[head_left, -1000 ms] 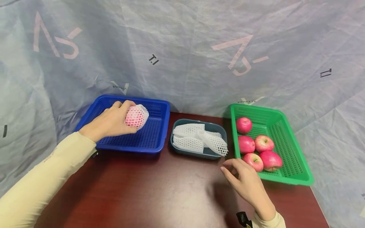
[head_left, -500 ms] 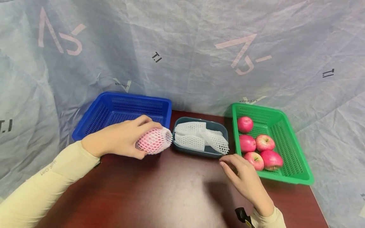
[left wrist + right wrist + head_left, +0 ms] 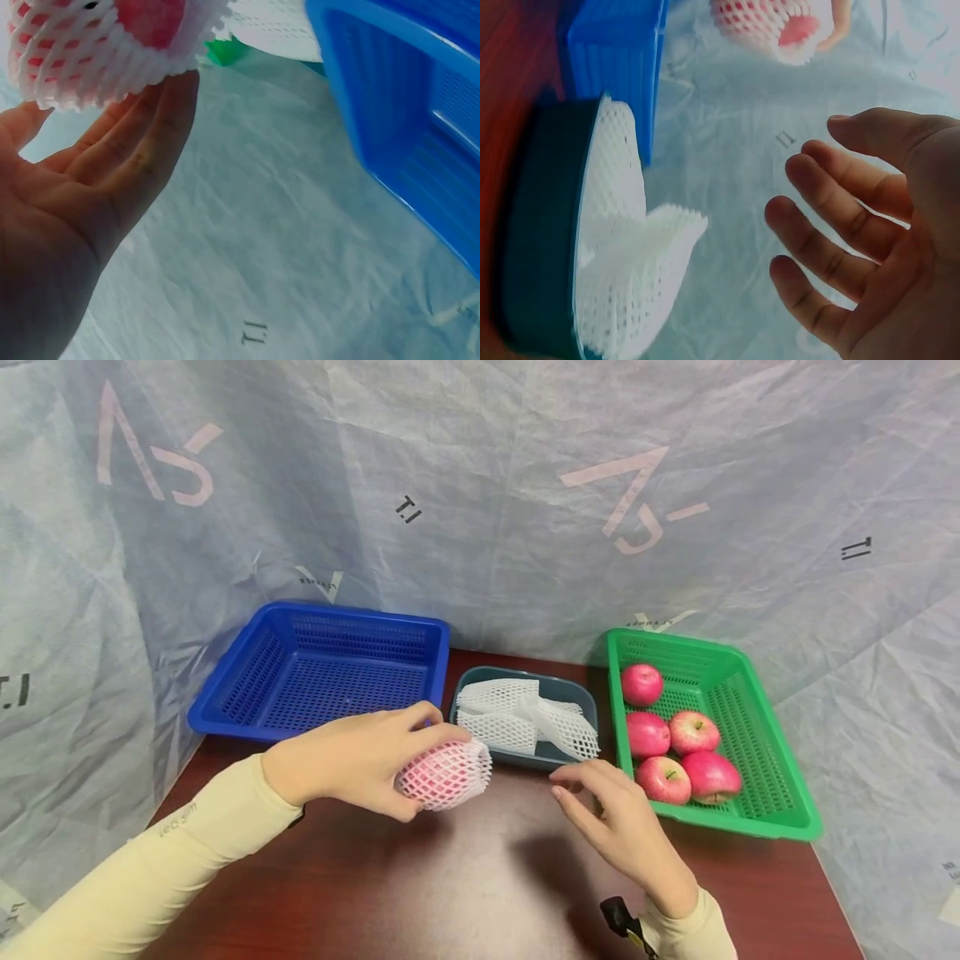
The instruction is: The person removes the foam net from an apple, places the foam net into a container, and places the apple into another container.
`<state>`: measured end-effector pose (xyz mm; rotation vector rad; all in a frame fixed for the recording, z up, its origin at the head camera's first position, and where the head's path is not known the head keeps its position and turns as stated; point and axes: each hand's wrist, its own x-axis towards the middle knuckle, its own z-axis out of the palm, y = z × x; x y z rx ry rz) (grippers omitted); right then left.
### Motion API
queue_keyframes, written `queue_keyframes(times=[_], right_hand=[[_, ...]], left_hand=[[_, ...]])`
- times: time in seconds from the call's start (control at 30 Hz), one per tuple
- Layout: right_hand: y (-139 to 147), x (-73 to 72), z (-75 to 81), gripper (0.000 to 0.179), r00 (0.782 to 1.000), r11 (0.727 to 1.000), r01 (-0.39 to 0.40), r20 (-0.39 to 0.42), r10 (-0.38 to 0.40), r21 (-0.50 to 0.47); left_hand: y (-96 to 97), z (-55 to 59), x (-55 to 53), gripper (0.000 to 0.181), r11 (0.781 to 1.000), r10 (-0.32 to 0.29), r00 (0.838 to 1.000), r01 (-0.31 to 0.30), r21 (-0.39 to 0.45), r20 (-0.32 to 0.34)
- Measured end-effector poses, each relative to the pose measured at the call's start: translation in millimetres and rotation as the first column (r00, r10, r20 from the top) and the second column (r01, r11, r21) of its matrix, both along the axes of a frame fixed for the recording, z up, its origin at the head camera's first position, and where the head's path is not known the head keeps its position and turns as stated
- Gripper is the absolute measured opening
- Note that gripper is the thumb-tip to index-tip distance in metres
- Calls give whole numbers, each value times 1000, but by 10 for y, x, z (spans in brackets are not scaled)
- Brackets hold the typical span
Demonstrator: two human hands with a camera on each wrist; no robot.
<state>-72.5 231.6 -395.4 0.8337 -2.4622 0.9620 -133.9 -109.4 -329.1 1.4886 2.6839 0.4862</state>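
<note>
My left hand point(image 3: 367, 758) grips an apple in a white foam net point(image 3: 444, 774) above the table, in front of the blue basket. Thumb and fingers lie around the net in the left wrist view, where red skin of the netted apple point(image 3: 97, 45) shows through the mesh. My right hand point(image 3: 618, 822) hovers before the green basket's near left corner, holding nothing. Its fingers are loosely bent and spread in the right wrist view, where the right hand point(image 3: 877, 217) faces a dark tray point(image 3: 547, 225) of white foam nets point(image 3: 630, 277).
A blue basket point(image 3: 315, 737) stands at the back left. Beside it, the dark teal tray point(image 3: 525, 763) holds several white foam nets point(image 3: 498, 731). At the right, a green basket point(image 3: 765, 825) holds several red apples point(image 3: 693, 732). A grey cloth point(image 3: 480, 527) hangs behind the table point(image 3: 465, 893).
My left hand has carried the netted apple from over the blue basket rightward and toward me, over the table. My right hand has shifted slightly left.
</note>
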Motion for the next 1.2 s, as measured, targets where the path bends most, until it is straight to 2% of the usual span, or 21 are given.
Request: queue_keyframes(times=[0.1,0.23,0.37,0.5,0.63,0.77,0.9,1.07,1.2], right_hand=[[-104,-34,-6,20,996,997,-69,-66,67,-36],[-252,-74,-25,13,976,980,-172,-154,156,-98],[-363,-92,-55,18,961,969,-220,-193,196,-113],[-399,-95,-84,30,964,975,-209,-185,192,-76],[-391,-97,-107,42,975,984,-178,-144,172,-31],[-399,-92,-116,58,989,990,-140,-48,140,6],[-428,-84,-111,72,994,994,-104,38,102,39],[-442,-86,-107,82,996,995,-80,48,77,66],[-442,-91,-118,86,997,995,-72,30,70,70]], left_hand=[[92,-25,19,82,999,-39,999,39,24,1],[206,-49,39,83,996,-80,997,80,42,5],[288,-61,50,83,993,-112,994,112,42,2],[337,-71,51,83,990,-132,991,133,55,-17],[369,-91,41,84,987,-139,989,143,72,-50],[416,-113,37,86,982,-156,986,162,99,-64],[469,-117,50,88,973,-183,980,191,129,-74],[498,-132,62,92,969,-195,977,205,139,-82],[497,-163,51,93,966,-212,976,217,142,-53]])
